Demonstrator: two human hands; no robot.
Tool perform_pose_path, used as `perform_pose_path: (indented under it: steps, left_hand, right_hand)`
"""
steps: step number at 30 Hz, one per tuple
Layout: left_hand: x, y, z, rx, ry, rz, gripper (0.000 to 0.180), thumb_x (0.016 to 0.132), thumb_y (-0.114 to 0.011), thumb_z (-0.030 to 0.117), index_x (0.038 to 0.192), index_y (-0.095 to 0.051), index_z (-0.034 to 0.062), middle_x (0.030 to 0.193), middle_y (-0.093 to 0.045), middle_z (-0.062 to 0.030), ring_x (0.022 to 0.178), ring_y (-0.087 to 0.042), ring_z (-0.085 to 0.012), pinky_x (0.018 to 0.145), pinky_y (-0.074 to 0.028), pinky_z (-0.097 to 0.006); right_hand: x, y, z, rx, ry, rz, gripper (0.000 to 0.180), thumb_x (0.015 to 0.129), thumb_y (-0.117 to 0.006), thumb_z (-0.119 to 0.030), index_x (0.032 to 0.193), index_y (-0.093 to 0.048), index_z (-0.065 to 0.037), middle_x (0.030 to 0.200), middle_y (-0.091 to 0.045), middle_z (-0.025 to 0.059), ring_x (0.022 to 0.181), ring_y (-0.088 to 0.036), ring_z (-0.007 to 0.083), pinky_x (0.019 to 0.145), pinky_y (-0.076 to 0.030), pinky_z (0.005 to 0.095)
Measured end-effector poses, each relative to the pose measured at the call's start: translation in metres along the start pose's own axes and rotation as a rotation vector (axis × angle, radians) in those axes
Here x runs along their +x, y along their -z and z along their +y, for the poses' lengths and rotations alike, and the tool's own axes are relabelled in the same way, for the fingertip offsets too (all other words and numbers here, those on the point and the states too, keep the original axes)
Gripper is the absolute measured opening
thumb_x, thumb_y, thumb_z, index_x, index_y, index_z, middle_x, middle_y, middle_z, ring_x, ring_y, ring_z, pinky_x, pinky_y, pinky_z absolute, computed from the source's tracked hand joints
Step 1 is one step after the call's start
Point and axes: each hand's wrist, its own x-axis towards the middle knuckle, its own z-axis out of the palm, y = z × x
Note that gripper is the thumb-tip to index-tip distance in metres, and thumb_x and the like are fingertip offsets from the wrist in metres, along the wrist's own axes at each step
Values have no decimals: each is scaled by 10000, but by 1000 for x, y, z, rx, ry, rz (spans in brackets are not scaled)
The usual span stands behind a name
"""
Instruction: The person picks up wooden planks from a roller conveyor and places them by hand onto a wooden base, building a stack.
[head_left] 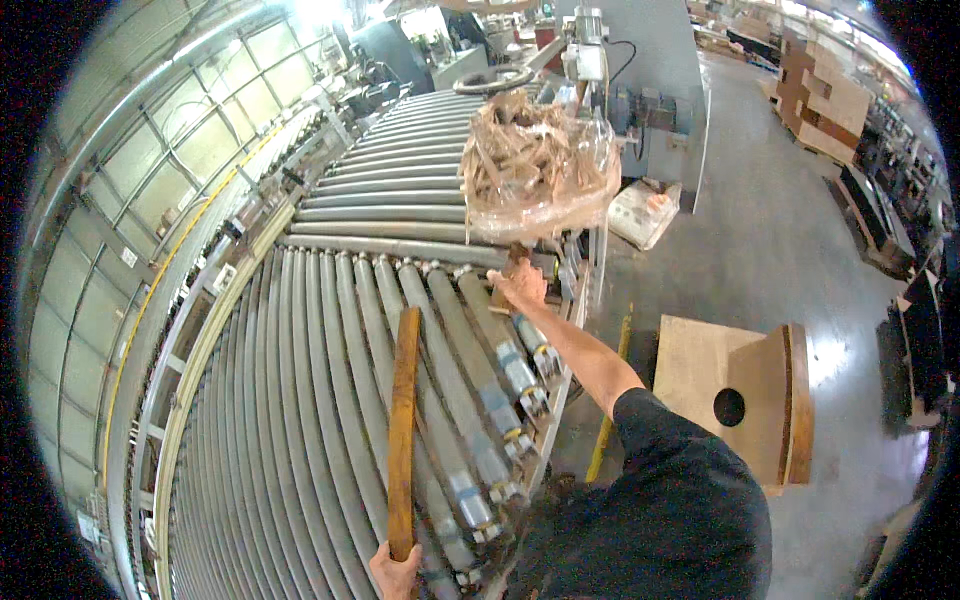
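The left hand has its fingers closed on the near end of a wooden board, with only the gap of the board's own width between thumb and fingers. From those fingers the board runs straight away from the person, its long axis nearly upright in the view and its far end tipped slightly right. It lies over the rollers, crossing them at a shallow angle; whether it rests on them I cannot tell.

The right hand is well beyond and to the right of the left fingers, past the board's far end. Its fingers are bent at a brown piece; I cannot tell how far open they are or whether they grip it.

Just beyond the right fingers sits a wrapped bundle. To their right are a sack and, nearer the person, a panel with a round hole, on the floor.
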Motion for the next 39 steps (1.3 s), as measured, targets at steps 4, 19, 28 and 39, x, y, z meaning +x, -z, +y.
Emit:
perform_pose_path:
  steps: [4,19,28,39]
  left_hand:
    - [21,4,66,379,-276,45,750,746,-868,269,1382,-535,54,1306,-563,-250,1219,-517,-427,1017,-453,-532]
    - [154,-88,199,64,-755,37,875,744,-811,301,1434,-422,-71,1313,-579,-254,1168,-586,-425,987,-476,-493]
    - [84,-69,157,-6,-438,-256,557,728,-698,198,1256,-569,74,1101,-678,-179,1031,-649,-383,865,-518,-452]
    - [-59,22,-25,64,-350,-12,674,599,-731,80,1259,-601,29,1023,-682,-199,875,-687,-391,768,-563,-429]
  right_hand:
    - [45,-8,24,-104,8,121,891,695,-855,-458,1317,-454,39,1396,-461,256,1301,-426,453,1054,-429,544]
    - [-133,-29,34,780,-4,-109,625,845,-776,-326,1283,-520,38,1171,-645,187,1080,-621,259,939,-491,397]
    - [-250,-24,8,1034,-162,-306,332,939,-682,-285,1114,-615,-12,982,-662,62,888,-616,165,779,-503,360]
    - [-84,-27,6,1383,-227,-132,303,1021,-559,-281,1131,-586,0,923,-696,141,761,-681,259,710,-571,415]
